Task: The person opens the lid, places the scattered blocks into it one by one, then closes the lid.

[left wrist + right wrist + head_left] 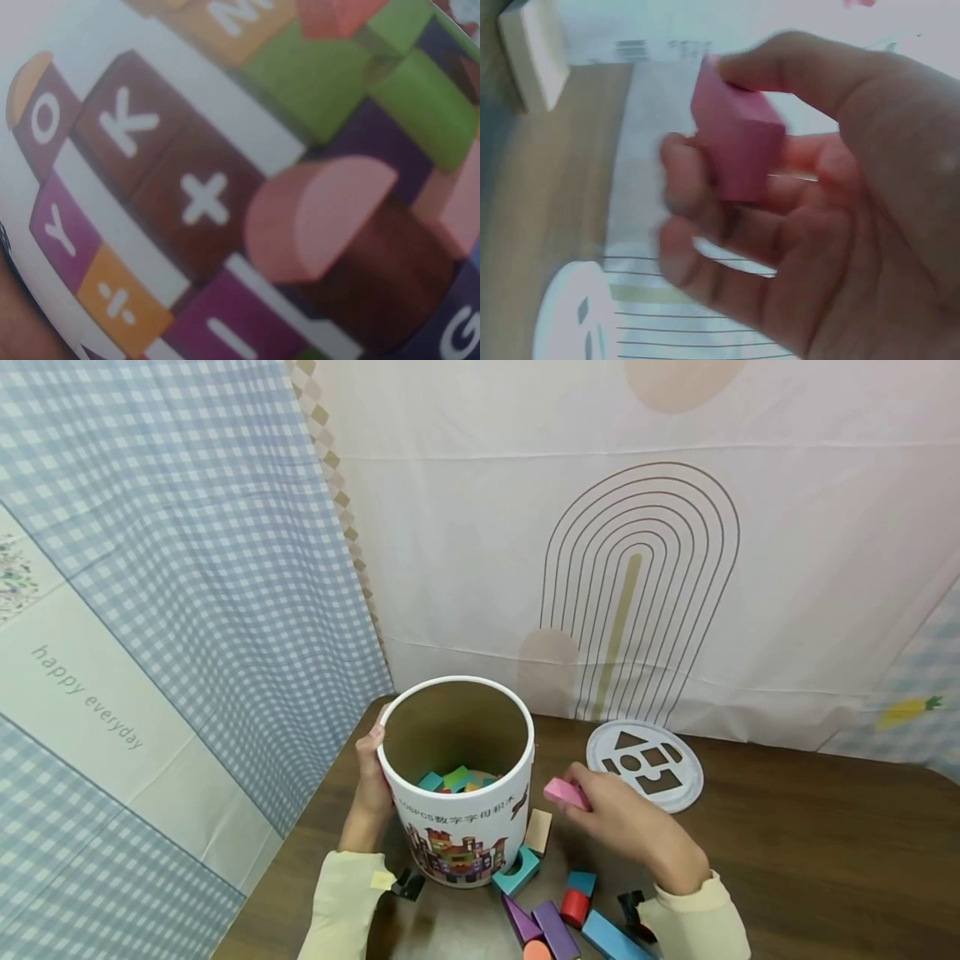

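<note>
My right hand [626, 818] pinches a pink block [566, 793] between thumb and fingers, just right of the bucket. In the right wrist view the thumb lies on top of the pink block [739, 139] and the fingers curl under it. A tall white bucket [457, 827] with printed Chinese text and pictures of blocks stands upright on the table. My left hand [371, 785] holds its left side near the rim. Several coloured blocks [457, 778] lie inside on the bottom. The left wrist view is filled by the bucket's printed wall [202, 187].
A white lid [682, 785] with shaped cutouts lies behind my right hand. Right and front of the bucket are a plain wooden block [537, 832], a teal arch block [517, 872], a red cylinder [575, 907], a blue block [611, 935] and purple pieces [555, 927]. Curtains [465, 527] hang behind the table.
</note>
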`<state>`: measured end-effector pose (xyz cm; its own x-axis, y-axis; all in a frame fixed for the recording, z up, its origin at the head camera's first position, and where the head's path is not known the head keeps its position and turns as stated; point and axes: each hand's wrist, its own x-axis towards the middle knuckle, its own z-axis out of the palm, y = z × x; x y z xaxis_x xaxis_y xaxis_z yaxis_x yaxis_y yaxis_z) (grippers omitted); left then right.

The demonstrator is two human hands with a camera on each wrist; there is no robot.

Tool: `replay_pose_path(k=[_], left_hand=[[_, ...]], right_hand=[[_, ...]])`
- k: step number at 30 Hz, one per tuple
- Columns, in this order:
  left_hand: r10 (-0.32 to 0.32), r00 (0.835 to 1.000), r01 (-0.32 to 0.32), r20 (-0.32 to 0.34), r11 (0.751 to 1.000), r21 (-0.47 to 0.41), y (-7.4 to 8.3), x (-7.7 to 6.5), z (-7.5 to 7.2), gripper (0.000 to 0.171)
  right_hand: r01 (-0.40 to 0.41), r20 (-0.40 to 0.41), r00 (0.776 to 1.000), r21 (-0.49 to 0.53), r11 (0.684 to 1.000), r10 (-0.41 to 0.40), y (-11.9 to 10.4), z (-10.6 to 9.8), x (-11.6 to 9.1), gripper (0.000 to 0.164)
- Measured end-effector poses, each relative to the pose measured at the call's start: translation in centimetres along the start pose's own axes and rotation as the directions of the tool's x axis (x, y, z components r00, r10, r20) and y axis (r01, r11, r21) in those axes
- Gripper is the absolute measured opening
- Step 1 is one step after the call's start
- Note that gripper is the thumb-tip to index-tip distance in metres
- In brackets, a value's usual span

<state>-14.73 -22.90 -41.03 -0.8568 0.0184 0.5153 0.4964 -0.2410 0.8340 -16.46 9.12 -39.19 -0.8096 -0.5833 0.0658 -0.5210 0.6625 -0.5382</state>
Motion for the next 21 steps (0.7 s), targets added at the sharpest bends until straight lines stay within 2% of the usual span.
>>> replay_pose_path(k=[4, 9, 13, 16, 21], left_hand=[[0.021, 1.0, -0.021, 0.012, 1.0, 0.004, -0.6, 0.0, -0.6, 0.062], [0.011, 1.0, -0.011, 0.003, 1.0, 0.003, -0.5, 0.1, -0.4, 0.065], [0.024, 1.0, -0.024, 0.012, 1.0, -0.006, -0.8, 0.1, -0.5, 0.061], [0.031, 0.999, -0.031, 0.017, 0.999, -0.015, -0.7, 0.1, -0.4, 0.062], [0.029, 1.0, -0.029, 0.007, 0.999, -0.013, -0.6, 0.1, -0.4, 0.062]], right_hand=[[0.031, -0.166, 0.985, -0.031, 0.999, -0.036, -1.2, -0.7, 0.0, 0.016], [0.04, -0.341, 0.938, -0.055, 0.998, -0.056, -2.5, -1.5, -0.4, 0.021], [0.085, -0.466, 0.879, -0.048, 0.995, -0.097, -3.2, -1.7, -0.5, 0.028], [0.164, -0.546, 0.826, -0.008, 0.987, -0.141, -3.9, -1.4, -0.5, 0.031], [0.286, -0.634, 0.748, 0.04, 0.957, -0.197, -5.1, -0.8, -0.3, 0.034]])
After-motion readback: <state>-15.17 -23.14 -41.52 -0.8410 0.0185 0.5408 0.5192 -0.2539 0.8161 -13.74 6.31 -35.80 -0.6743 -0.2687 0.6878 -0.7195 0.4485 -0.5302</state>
